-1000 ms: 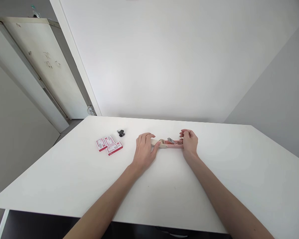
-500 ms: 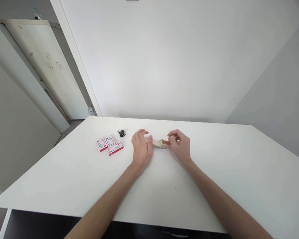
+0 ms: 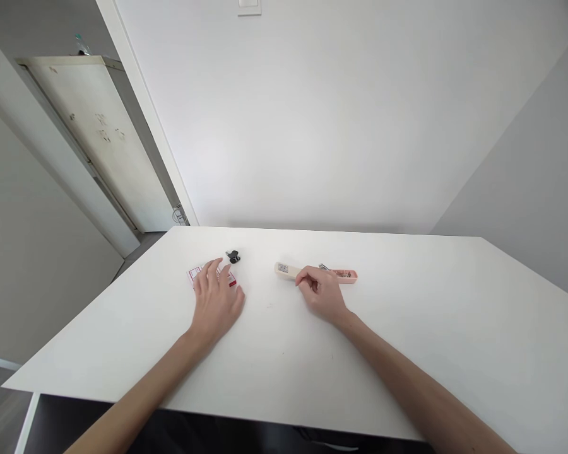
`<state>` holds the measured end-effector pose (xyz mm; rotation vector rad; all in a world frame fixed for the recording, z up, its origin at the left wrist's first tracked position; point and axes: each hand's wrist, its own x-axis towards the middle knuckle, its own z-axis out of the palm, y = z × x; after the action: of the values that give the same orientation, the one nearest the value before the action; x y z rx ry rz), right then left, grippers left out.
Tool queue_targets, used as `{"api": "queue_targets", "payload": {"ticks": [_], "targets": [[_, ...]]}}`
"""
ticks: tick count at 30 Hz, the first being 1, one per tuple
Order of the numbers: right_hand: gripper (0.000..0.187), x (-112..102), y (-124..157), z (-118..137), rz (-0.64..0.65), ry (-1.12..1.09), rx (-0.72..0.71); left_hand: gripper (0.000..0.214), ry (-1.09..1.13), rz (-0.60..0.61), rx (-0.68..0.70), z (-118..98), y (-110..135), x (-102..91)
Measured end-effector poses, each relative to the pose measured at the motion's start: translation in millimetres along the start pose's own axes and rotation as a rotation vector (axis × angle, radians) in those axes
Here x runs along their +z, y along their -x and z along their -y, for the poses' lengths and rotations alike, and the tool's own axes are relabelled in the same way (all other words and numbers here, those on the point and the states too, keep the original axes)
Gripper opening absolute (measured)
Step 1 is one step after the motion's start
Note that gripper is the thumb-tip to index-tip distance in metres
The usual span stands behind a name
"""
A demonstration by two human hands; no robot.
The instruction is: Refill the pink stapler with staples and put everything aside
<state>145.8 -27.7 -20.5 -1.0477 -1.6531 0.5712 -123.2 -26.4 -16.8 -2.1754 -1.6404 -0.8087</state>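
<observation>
My left hand (image 3: pixel 215 302) is open, fingers spread over the red-and-white small boxes (image 3: pixel 194 272), which it mostly covers. Just beyond its fingertips is a small black item with a metal part (image 3: pixel 233 256), perhaps a staple remover. My right hand (image 3: pixel 320 293) is closed, thumb and fingers curled together in front of the middle of a stapler. That stapler lies spread open: its cream arm (image 3: pixel 286 270) points left and its pink base (image 3: pixel 348 276) points right. What the right fingertips hold, if anything, is hidden.
Tiny bits (image 3: pixel 269 306) lie on the white table (image 3: pixel 265 366) between my hands. Behind the table's far edge rises a white wall (image 3: pixel 322 126) with a switch (image 3: pixel 249 7). A pale cabinet (image 3: pixel 94 139) stands beyond the opening at the left.
My left hand has left the stapler and moved left over the boxes. My right hand has shifted left, uncovering the pink base. The view has tilted up slightly.
</observation>
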Motion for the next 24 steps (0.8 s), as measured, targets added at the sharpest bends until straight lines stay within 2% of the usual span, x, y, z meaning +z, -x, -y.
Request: {"api": "queue_targets", "payload": {"ticks": [3,6,11,14,17,19,22,24], "targets": [[0.017,1.2,0.9,3.1,0.023,-0.015,-0.032,0.045,-0.087,0.082,-0.001,11.9,15.9,-12.9],[0.018,2.6,1.9,4.9,0.051,-0.041,-0.041,0.043,-0.087,0.128,0.033,12.7,27.3,-20.6],[0.019,5.2,3.9,4.1,0.180,-0.084,0.009,0.038,0.068,0.178,0.142,9.6,31.0,-22.5],[0.019,5.8,3.9,3.7,0.245,-0.077,0.008,0.035,0.219,0.249,0.116,9.1,26.7,-24.8],[0.019,5.9,2.8,3.0,0.298,-0.059,0.013,0.039,0.393,0.321,-0.006,4.7,19.2,-30.0],[0.020,6.2,2.0,1.9,0.338,-0.047,0.030,0.043,0.590,0.336,-0.144,-1.6,11.7,-31.5],[0.020,7.1,1.1,-0.6,0.366,-0.027,0.028,0.051,1.030,0.277,-0.399,-13.3,-3.2,-26.0],[0.021,7.8,0.7,-2.2,0.368,-0.029,0.027,0.053,1.339,0.271,-0.517,-20.2,-13.5,-18.4]]}}
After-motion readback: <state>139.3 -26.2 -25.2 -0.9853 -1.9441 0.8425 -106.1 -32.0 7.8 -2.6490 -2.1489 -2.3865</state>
